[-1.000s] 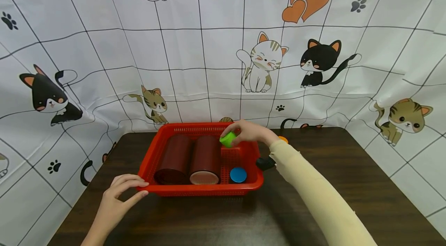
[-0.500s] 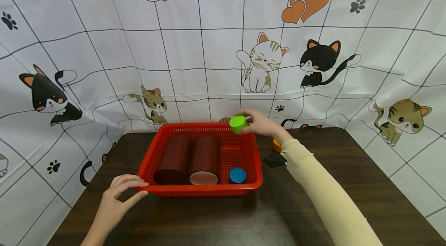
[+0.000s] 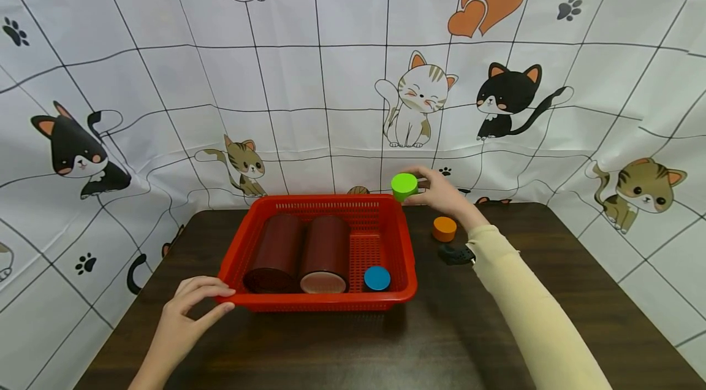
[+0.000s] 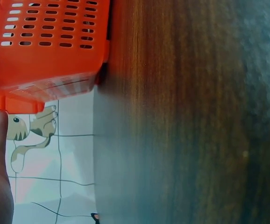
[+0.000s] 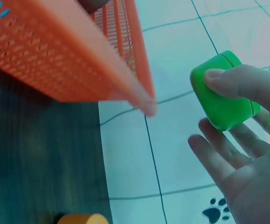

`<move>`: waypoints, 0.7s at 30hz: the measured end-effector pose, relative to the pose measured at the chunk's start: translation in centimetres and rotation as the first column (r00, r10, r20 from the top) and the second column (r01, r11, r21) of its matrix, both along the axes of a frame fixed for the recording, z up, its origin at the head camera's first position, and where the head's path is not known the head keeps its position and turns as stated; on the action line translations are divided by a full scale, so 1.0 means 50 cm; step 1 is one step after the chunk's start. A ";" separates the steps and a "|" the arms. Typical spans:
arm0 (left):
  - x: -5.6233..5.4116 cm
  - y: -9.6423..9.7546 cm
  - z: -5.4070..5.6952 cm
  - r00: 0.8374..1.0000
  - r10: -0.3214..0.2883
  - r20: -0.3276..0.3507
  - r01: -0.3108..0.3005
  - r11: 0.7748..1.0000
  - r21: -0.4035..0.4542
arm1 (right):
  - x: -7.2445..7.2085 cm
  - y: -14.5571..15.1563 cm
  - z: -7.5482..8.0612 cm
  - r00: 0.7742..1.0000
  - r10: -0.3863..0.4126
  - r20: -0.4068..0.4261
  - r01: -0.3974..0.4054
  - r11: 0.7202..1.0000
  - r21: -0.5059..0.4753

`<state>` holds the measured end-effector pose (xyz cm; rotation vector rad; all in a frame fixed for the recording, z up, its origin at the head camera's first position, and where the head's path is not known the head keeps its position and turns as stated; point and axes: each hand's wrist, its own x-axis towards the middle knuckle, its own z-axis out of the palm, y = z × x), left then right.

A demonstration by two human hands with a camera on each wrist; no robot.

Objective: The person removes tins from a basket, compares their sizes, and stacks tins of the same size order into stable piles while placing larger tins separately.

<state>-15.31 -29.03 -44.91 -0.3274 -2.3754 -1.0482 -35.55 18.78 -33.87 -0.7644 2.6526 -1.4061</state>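
Observation:
My right hand point(image 3: 441, 192) pinches a small green lidded container point(image 3: 404, 186) just above the far right corner of the red plastic basket point(image 3: 325, 302). In the right wrist view, the thumb lies across the green container point(image 5: 223, 100) and other fingers are under and behind it. My left hand point(image 3: 184, 316) holds the near left corner of the basket's rim between fingertips and thumb. Two dark red cylinders, a left one point(image 3: 276, 252) and a right one point(image 3: 326, 252), lie side by side inside. A blue round-topped piece point(image 3: 377, 278) sits in the basket's near right corner.
To the right of the basket, on the dark wooden table point(image 3: 342, 353), stand an orange round piece point(image 3: 444, 229) and a black item point(image 3: 455, 254), partly behind the right sleeve point(image 3: 524, 298). A cat-patterned sheet point(image 3: 353, 83) hangs behind the table.
My right hand has lifted the green container up out of the basket and carried it right, over the far right corner. The orange piece has come into fuller view. The left hand stays put.

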 end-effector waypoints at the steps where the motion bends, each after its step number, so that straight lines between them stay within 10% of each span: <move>1: 0.000 0.000 0.000 1.000 -0.001 -0.001 0.001 1.000 0.002 | 0.001 0.005 -0.002 1.000 -0.012 -0.006 0.012 1.000 0.006; 21: -0.005 0.000 -0.004 0.999 -0.029 -0.046 0.029 1.000 0.003 | -0.003 0.121 -0.077 0.955 -0.297 0.000 0.297 0.955 -0.007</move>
